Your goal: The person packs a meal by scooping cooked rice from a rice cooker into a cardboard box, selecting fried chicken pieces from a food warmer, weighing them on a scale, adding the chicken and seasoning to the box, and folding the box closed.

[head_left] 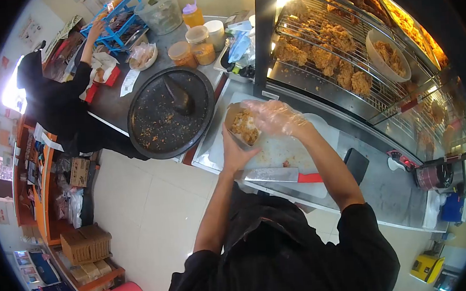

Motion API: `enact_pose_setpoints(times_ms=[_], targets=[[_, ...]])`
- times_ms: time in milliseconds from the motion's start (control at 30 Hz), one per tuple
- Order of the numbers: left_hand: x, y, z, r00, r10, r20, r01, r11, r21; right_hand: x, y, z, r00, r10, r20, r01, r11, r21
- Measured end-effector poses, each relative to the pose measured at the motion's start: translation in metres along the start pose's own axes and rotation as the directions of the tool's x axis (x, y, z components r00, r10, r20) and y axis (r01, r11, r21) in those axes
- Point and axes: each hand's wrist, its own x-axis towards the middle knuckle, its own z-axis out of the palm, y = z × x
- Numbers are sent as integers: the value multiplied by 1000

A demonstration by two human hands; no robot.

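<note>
My left hand [237, 152] is wrapped round the lower side of a paper food box [231, 115], holding it tilted above the white cutting board [271, 145]. Rice and brown crumbly food [245, 127] show inside the box. My right hand [275, 116], in a clear plastic glove, is at the box's upper right edge, its fingers bent together over the rim; whatever they may hold is hidden. A cleaver [270, 175] with a red handle lies along the board's near edge, below both hands.
Left of the board stands a large black stone mortar [156, 134] with a pestle [178, 95]. A heated glass cabinet [269, 40] of fried chicken rises at the right. Sauce tubs [197, 35] stand behind the mortar. A co-worker [57, 98] reaches toward a blue rack [118, 32].
</note>
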Motion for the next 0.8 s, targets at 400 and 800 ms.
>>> enact_pose_setpoints(times_ms=[400, 800], targets=[[-9, -8, -42, 990, -133, -48, 124, 981, -151, -65, 29, -39, 913, 324, -246, -203, 887, 415], [84, -86, -353, 811, -161, -562, 83, 983, -161, 4, -25, 67, 655, 738, -162, -331, 473, 816]])
